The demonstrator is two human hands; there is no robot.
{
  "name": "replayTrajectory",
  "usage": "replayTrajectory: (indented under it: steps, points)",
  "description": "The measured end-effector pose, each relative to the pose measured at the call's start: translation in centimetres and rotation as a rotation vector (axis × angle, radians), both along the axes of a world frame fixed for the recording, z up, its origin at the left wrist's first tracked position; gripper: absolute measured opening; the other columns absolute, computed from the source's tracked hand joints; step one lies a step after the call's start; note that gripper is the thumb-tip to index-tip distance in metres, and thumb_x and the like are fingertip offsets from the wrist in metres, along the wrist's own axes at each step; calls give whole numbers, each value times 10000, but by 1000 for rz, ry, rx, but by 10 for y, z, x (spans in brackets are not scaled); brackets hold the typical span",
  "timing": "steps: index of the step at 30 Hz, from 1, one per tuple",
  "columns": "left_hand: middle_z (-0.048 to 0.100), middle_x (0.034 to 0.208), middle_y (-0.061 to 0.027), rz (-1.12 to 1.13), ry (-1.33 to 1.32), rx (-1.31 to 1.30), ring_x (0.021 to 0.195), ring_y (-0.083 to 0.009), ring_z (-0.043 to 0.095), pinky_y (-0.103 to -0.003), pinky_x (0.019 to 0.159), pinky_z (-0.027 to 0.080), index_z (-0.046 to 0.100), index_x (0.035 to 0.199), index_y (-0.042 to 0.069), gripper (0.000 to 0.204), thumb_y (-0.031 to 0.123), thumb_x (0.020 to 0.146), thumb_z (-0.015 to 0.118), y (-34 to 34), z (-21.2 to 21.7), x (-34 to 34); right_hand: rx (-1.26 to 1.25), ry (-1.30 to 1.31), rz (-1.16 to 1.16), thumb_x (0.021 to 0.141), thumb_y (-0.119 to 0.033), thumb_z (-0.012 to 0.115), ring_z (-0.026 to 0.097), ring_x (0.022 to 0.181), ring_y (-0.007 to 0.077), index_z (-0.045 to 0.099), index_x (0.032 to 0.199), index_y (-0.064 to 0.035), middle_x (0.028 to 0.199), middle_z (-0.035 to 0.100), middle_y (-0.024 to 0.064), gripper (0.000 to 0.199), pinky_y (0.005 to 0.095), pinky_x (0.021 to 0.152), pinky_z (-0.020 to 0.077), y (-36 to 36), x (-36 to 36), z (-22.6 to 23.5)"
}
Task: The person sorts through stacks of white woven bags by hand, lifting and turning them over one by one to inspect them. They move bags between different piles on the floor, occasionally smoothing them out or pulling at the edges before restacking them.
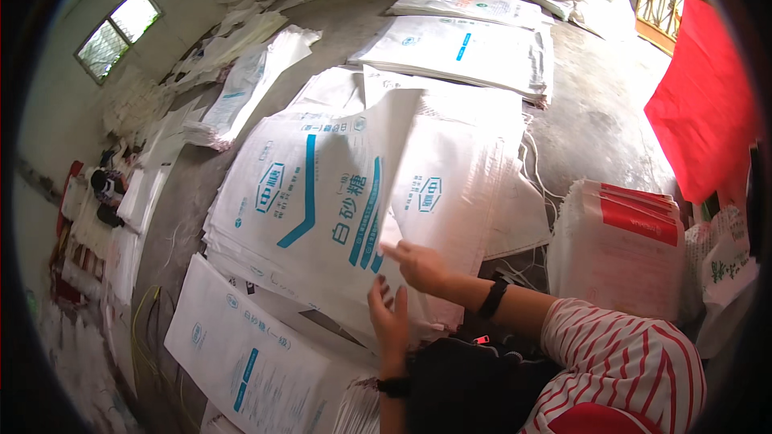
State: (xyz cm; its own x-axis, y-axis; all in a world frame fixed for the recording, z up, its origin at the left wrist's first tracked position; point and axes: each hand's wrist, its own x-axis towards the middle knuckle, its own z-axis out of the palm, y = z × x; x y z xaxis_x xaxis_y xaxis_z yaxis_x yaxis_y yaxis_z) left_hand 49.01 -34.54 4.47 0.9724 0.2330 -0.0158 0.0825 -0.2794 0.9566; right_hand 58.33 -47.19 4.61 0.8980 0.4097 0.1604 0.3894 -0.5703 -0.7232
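Note:
A large white woven sack (322, 185) with blue printing lies on top of a stack in front of me. Its right side is raised and curls up off the sacks beneath. My right hand (420, 267) pinches the near part of this lifted edge between thumb and fingers. Just below it, my left hand (389, 317) is held close to the sack's near edge, fingers apart and slightly curved, with nothing visible in them. More white sacks (458, 153) show on the right side of the stack, under the raised edge.
Another sack pile (241, 345) lies near left. Further flat stacks (462, 52) are across the floor. At right stand folded red-and-white sacks (619, 249), below a hanging red sheet (704, 104). White cords (535, 161) trail beside the stack. A person (108, 189) is at far left.

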Motion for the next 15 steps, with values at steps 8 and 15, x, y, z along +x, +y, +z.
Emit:
replayTrajectory:
  steps: [8, 15]
  points:
    - [582, 1166, -283, 712, -11, -157, 1002, -351, 615, -453, 849, 516, 494, 1218, -163, 565, 349, 985, 539, 65, 4, 35, -149, -286, 652, 915, -191, 539, 617, 987, 290, 623, 1210, -128, 1085, 611, 94, 314, 402, 761, 514, 30, -31, 2]
    - [558, 1232, -279, 1208, -148, -338, 991, -354, 606, -430, 831, 543, 537, 1163, -139, 664, 495, 994, 437, 91, -37, -66, 256, 66, -189, 866, -280, 696, 576, 1053, 332, 610, 1192, -42, 1119, 597, 180, 413, 429, 931, 467, -67, 26, -51]
